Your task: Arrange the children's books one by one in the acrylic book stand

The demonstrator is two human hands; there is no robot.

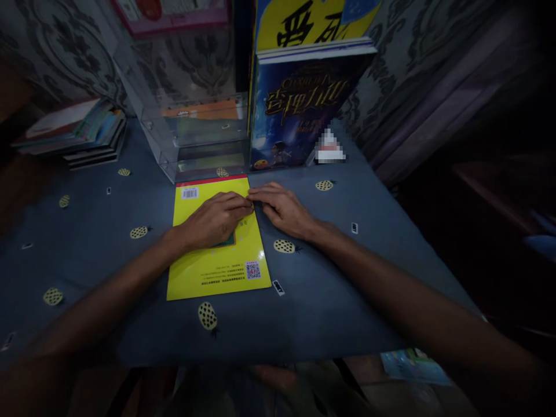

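A yellow book [191,275] lies flat on the table with its back cover up, showing a barcode at the top left and a QR code at the lower right. My left hand [219,217] rests palm down across its middle, fingers stretched toward the right edge, covering part of a small green picture. At that right edge, the fingertips of my right hand [282,209] touch the book close to my left fingertips. The right fingers are extended, with the rest of that hand over the tablecloth. Neither hand appears to grip anything.
Just behind the book stands a clear acrylic rack [169,165]. A dark blue book [295,110] stands upright at its right, before a yellow-and-blue book [313,26]. Stacked books [91,130] lie at the back left. The blue-grey tablecloth [330,301] has pineapple prints.
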